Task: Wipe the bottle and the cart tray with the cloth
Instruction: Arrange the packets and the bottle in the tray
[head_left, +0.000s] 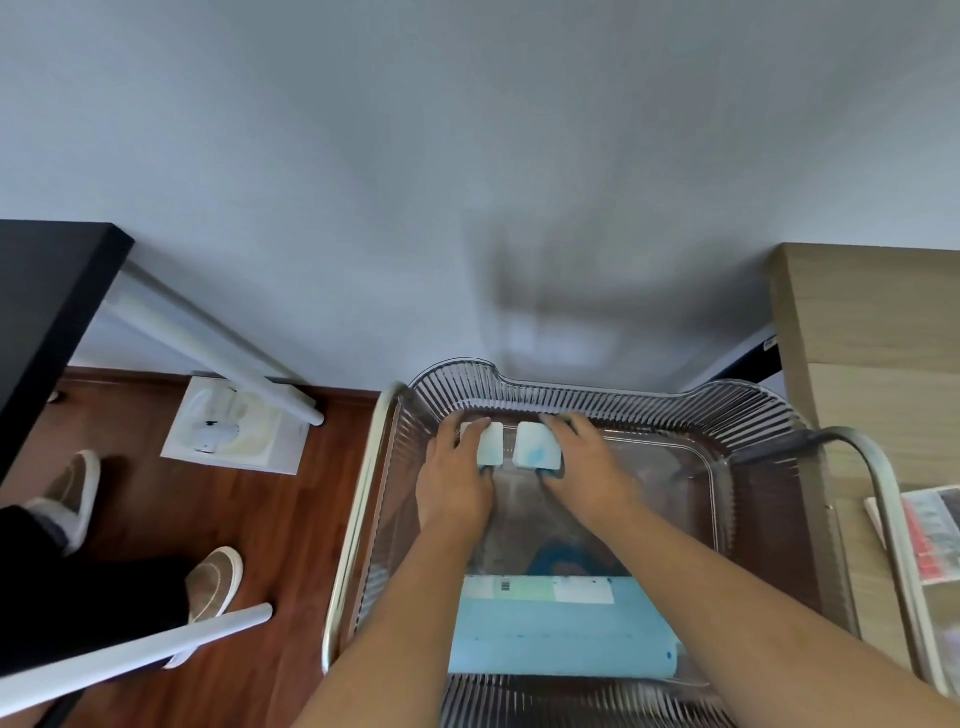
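A clear ribbed plastic tray (623, 402) sits in a metal cart frame (358, 519). At the tray's far end my left hand (452, 478) grips a small white-and-blue pad (491, 444). Beside it my right hand (587, 467) grips a second white pad (537, 444) with a blue blotch. The two pads are nearly touching; I cannot tell whether they are folded cloths. A light blue pack (561, 634) with a white label lies at the tray's near end, between my forearms. No bottle shows clearly.
A wooden cabinet (872, 338) stands close on the right, with a magazine (930, 535) lower down. A black table (47, 301) is on the left. A person's slippered feet (213, 577) and a white box (234, 426) are on the wood floor. The wall is just behind the cart.
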